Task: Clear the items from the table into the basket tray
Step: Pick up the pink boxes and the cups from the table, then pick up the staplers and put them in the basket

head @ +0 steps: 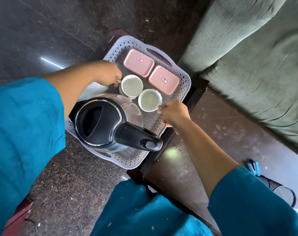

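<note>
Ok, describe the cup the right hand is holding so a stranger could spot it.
Find the pale perforated basket tray with the kettle in it. Beyond the kettle sit two white cups; this cup is the one nearer the table, beside the pink box labelled 18, the right hand at its handle.

Dim indoor light, glare streak on floor, wide-angle warped, blurred edges

Kettle covers near-left part of basket tray floor plus part of left cup saucer. Left hand fingers wrap out of sight at cup handle; grip contact not visible. Right hand fingers curl under, handle of right cup hidden. Box labels too small to read surely. Bench cut by sleeve. Mesh bin partly hidden behind right sleeve.
</note>
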`<state>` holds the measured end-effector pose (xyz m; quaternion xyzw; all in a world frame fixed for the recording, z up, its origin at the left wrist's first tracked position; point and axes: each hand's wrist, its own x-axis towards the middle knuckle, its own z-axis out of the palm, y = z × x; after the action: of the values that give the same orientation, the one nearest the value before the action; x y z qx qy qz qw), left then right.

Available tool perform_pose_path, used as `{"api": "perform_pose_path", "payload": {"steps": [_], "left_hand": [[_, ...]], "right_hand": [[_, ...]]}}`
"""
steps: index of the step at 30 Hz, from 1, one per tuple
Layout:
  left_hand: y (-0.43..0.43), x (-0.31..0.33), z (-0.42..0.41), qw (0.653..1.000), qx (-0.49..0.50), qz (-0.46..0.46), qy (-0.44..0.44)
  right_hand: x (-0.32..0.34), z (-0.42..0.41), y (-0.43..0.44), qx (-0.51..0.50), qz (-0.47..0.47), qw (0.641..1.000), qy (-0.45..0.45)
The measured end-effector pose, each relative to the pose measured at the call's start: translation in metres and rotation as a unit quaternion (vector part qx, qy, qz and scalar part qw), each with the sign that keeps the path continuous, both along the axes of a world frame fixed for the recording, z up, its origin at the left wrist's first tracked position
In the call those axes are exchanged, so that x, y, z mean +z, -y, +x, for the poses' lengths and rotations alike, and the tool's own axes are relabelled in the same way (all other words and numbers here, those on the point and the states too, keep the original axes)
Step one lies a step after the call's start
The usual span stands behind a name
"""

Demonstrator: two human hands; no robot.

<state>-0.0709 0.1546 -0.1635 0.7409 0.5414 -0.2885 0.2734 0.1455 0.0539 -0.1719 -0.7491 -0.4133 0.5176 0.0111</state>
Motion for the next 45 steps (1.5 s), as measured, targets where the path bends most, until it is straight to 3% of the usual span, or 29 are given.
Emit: {"api": "perform_pose_path", "payload": {"steps": [4,15,20,25,30,36,45], "left_hand": [[0.009,-0.007,0.0,0.996,-0.04,0.062,-0.044],[0.015,-0.001,0.001,0.994,0.026,0.106,0.007],[0.014,0.02,0.016,0.988,0.068,0.136,0.039],[0.023,0.046,0.067,0.983,-0.019,0.147,0.111],[0.061,0.06,0.167,0.965,-0.078,0.134,0.213],[0.151,0.037,0.291,0.948,-0.136,0.077,0.277],[0.274,-0.012,0.405,0.948,-0.218,-0.031,0.231]], "right_hand": [[-0.006,-0.003,0.001,-0.019,-0.002,1.0,0.015],[0.002,-0.006,-0.002,0.086,0.046,0.991,0.086],[0.012,0.004,0.005,0.071,0.144,0.983,0.09],[0.029,0.023,0.025,0.057,0.209,0.975,0.046],[0.041,0.078,0.057,0.003,0.219,0.975,0.046],[0.034,0.186,0.137,-0.075,0.204,0.973,0.082],[0.023,0.321,0.285,-0.299,0.223,0.919,0.126]]}}
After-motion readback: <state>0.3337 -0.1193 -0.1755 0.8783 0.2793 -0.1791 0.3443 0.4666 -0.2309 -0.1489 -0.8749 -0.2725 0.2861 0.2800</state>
